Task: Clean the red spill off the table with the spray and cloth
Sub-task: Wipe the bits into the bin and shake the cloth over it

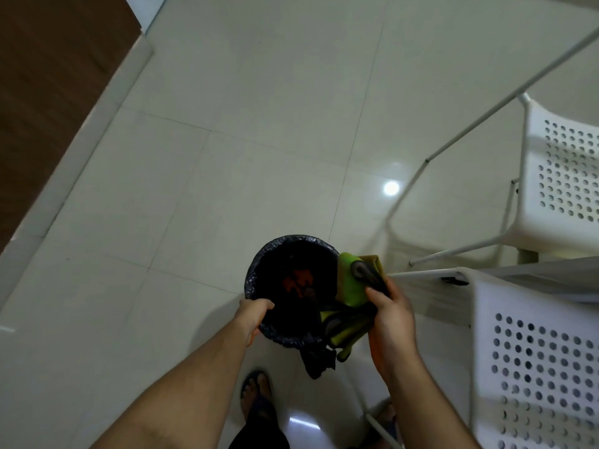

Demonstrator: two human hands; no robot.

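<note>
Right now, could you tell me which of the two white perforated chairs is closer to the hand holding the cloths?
The nearer chair, at lower right, sits just beside the right hand gripping the green cloths. The other chair stands farther back, at upper right.

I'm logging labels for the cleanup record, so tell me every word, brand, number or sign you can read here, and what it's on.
No readable text in this view.
Bin with black liner, held by the left hand: no label visible.
Green cloth in the right hand: no print or tag readable.
White perforated chairs: no markings visible.
</note>
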